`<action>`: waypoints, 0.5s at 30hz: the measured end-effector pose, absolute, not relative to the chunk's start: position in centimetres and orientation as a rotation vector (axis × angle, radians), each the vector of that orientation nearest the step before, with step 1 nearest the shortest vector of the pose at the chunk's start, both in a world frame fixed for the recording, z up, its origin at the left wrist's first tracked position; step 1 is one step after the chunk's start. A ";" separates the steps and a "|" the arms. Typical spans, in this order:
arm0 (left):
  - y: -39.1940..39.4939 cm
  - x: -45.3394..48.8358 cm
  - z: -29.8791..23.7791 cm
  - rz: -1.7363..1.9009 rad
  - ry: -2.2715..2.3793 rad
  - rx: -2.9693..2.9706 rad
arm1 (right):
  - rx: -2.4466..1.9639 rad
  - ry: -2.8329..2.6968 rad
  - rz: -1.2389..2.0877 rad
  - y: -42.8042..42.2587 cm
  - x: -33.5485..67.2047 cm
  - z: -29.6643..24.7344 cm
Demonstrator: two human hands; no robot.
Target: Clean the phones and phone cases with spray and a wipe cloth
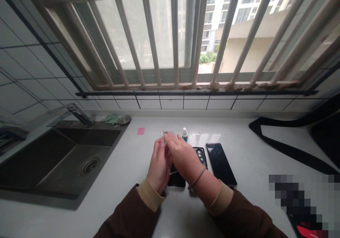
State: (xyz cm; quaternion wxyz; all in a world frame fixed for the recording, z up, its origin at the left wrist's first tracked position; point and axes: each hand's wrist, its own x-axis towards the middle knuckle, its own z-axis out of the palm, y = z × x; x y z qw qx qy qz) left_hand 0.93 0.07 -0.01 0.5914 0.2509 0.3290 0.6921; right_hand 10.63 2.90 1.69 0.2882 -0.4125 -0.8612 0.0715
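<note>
My left hand (158, 165) and my right hand (182, 154) are together over the white counter (247, 149), both gripping a clear phone case (166, 137) held upright between them. Under the hands lies a black phone (176, 181), partly hidden. A second black phone (201, 155), back up with its camera lenses showing, lies just right of my right wrist. A third phone (220, 163) lies screen up further right. A small white bottle with a blue cap (185, 134) stands just behind my right hand.
A dark sink (66, 160) with a tap (79, 114) fills the left. A pink slip (140, 131), a green cloth (111, 119) and a round strainer (124, 119) lie behind it. A black strap (287, 149) crosses the right side. Barred window behind.
</note>
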 end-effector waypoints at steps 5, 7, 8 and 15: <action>0.2 0.7 0.1 1.670 0.732 0.574 | -1.042 -2.324 0.238 3.0 11.0 2.2; 0.3 0.2 0.2 1.697 0.732 0.525 | -0.930 -2.361 0.259 3.1 11.2 2.3; 0.4 -0.1 0.3 1.711 0.744 0.493 | -0.858 -2.384 0.272 3.1 11.2 2.4; 0.9 -1.5 1.0 1.701 0.865 0.324 | -0.596 -2.593 0.331 2.9 11.9 3.6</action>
